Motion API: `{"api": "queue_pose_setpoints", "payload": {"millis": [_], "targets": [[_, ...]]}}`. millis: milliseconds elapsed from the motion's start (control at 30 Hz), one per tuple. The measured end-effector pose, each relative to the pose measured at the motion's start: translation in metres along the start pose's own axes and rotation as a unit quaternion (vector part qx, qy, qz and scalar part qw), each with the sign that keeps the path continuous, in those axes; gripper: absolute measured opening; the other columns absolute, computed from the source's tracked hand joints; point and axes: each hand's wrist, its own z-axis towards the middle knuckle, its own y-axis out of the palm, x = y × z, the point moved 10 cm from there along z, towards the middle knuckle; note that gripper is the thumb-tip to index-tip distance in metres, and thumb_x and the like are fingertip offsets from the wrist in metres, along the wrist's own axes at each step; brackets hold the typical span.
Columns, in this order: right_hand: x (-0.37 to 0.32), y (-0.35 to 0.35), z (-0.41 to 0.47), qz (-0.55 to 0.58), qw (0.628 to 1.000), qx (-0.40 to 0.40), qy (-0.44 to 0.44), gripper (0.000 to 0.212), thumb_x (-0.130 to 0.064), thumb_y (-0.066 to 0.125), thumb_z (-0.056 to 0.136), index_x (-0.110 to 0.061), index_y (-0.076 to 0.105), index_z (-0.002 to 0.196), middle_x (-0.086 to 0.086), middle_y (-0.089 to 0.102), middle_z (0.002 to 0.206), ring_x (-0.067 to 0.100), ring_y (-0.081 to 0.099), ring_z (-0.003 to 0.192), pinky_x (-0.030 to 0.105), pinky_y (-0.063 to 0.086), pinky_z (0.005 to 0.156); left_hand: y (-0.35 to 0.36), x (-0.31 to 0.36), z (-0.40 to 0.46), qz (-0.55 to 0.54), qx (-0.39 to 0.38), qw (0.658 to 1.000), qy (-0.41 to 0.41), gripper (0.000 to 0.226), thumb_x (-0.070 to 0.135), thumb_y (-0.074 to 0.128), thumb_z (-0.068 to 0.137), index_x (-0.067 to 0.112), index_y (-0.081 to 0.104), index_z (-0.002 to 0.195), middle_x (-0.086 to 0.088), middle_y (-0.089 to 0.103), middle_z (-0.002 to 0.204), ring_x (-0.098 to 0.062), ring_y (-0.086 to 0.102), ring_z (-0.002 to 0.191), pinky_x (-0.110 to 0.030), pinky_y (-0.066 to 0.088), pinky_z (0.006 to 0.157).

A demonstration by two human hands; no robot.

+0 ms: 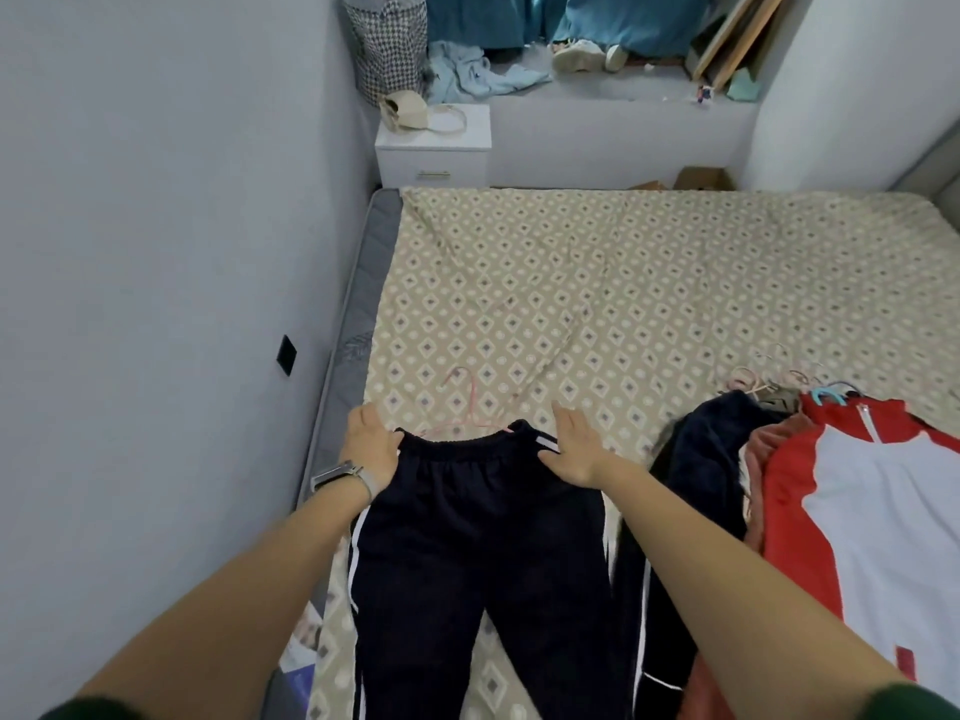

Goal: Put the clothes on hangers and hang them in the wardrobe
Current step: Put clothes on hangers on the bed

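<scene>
Navy trousers [483,537] flat on bed, waistband between left hand [370,443], right hand [570,448]

bed [675,283]: fills the middle, its left edge along the wall [156,200].
trousers [478,537]: flat on the near part of the bed, waistband away from the person, legs running toward the viewer.
hanger [470,402]: on the bed just beyond the waistband, partly under it.
left hand [369,444]: on the waistband's left corner.
right hand [571,449]: on the waistband's right corner.
pile of clothes [831,485]: on the bed right of the trousers, more hangers [789,381] at its far end.
nightstand [434,148]: behind the bed's far left corner.
ledge [623,111]: behind the bed, right of the nightstand.
</scene>
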Motion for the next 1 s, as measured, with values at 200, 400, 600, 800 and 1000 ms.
{"api": "queue_pose_setpoints", "payload": {"millis": [200,400,600,800,1000], "targets": [[0.024,0.068,-0.039,0.006,0.998,-0.068,-0.001,0.079,-0.022,0.048,0.099,-0.011,-0.006,0.155,0.005,-0.001,0.163,0.029,-0.009,0.15,0.049,0.006,0.121,0.048,-0.037,-0.043,0.033,-0.078,0.996,-0.012,0.058,0.017,0.052,0.094,0.001,0.026,0.143,-0.019,0.033,0.142,-0.03,0.037,0.129,-0.035,0.033,0.107],[0.068,0.063,-0.088,0.071,0.997,-0.008,0.014,0.07,-0.028,0.054,0.086,-0.009,0.031,0.15,0.005,0.037,0.152,0.027,0.033,0.142,0.036,0.029,0.116,0.079,-0.014,-0.095,0.07,-0.137,0.988,0.033,0.06,0.025,0.053,0.095,0.009,0.026,0.145,-0.01,0.033,0.147,-0.023,0.036,0.134,-0.031,0.031,0.11],[0.126,0.019,-0.169,0.066,0.995,0.062,0.035,0.062,-0.025,0.062,0.085,-0.008,0.043,0.141,0.01,0.05,0.139,0.03,0.044,0.132,0.04,0.042,0.105,0.098,0.07,-0.148,0.105,-0.164,0.976,0.096,0.06,0.031,0.054,0.093,0.014,0.028,0.145,-0.008,0.034,0.148,-0.023,0.037,0.133,-0.034,0.034,0.109],[0.231,-0.011,-0.29,0.045,0.99,0.111,0.072,0.065,-0.029,0.061,0.086,-0.008,0.041,0.144,0.012,0.047,0.144,0.032,0.043,0.133,0.034,0.036,0.107,0.143,0.181,-0.242,0.138,-0.172,0.963,0.157,0.058,0.032,0.054,0.093,0.013,0.033,0.143,-0.006,0.039,0.145,-0.021,0.041,0.131,-0.031,0.036,0.107],[0.336,-0.032,-0.405,0.076,0.976,0.16,0.123,0.069,-0.031,0.06,0.091,-0.01,0.03,0.15,0.009,0.037,0.152,0.025,0.033,0.14,0.033,0.031,0.113,0.207,0.298,-0.342,0.123,-0.21,0.947,0.21,0.057,0.034,0.055,0.093,0.011,0.036,0.141,-0.007,0.042,0.143,-0.023,0.045,0.128,-0.034,0.04,0.104]]}}
